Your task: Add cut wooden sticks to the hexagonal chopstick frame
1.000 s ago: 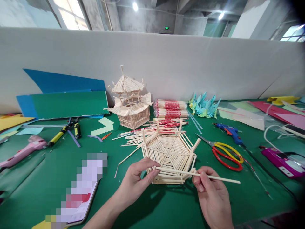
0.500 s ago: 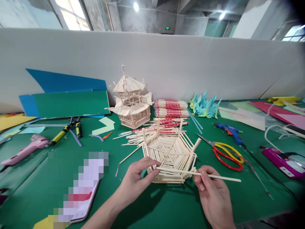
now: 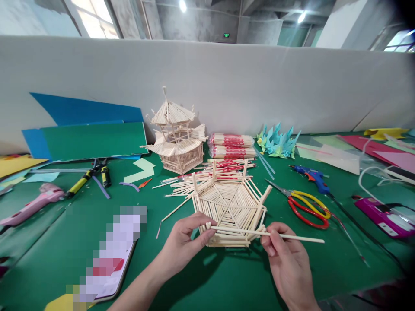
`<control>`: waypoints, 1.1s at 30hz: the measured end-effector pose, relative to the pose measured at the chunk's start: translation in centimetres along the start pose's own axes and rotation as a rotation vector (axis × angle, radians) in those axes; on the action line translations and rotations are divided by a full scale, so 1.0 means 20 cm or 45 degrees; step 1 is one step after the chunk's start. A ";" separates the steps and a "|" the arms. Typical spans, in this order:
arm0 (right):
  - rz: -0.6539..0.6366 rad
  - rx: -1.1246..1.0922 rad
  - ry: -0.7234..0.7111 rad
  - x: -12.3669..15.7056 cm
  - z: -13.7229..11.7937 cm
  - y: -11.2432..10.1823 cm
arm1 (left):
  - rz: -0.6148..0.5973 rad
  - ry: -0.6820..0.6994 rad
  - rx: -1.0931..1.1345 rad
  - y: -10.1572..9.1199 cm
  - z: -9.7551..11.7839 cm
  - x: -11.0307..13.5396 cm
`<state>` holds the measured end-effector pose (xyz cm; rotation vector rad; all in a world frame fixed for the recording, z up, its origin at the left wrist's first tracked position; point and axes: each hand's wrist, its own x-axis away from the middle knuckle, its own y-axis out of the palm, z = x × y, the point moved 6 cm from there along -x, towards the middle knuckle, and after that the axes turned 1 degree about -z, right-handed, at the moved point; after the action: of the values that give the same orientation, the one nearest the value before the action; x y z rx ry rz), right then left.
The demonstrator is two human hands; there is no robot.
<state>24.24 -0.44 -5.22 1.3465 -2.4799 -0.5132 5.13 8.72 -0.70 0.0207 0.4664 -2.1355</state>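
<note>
A six-sided frame of thin wooden sticks, with upright posts at its corners and a web-like floor, stands on the green table in front of me. My left hand pinches its near left corner post, thumb and forefinger closed around it. A long wooden stick lies across the near side, its left end by that post. Thumb and fingers of my right hand grip this stick close to the near right corner; its right end sticks out past the hand. The fingertips partly hide both near corners.
Behind stands a finished-looking stick pagoda, beside packs of sticks and loose sticks. Scissors, a blue glue gun and a purple power strip lie right. A phone, pink glue gun and pliers lie left.
Both hands and the stick keep nearly the same pose on the frame. The whole view has shifted slightly; the stick's right end sits a little higher and further left in the picture.
</note>
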 end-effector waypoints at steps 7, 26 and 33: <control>-0.018 -0.042 0.001 0.00 0.01 0.00 | -0.018 -0.009 -0.001 0.00 0.01 0.00; -0.025 -0.007 -0.050 0.00 0.00 0.01 | -0.076 -0.026 0.025 0.01 0.00 -0.02; -0.063 0.023 -0.025 -0.01 0.02 0.01 | -0.083 -0.002 0.011 0.02 0.03 -0.03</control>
<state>24.04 -0.20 -5.53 1.4195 -2.4779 -0.5185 5.83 8.80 -0.16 0.0090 0.4624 -2.2010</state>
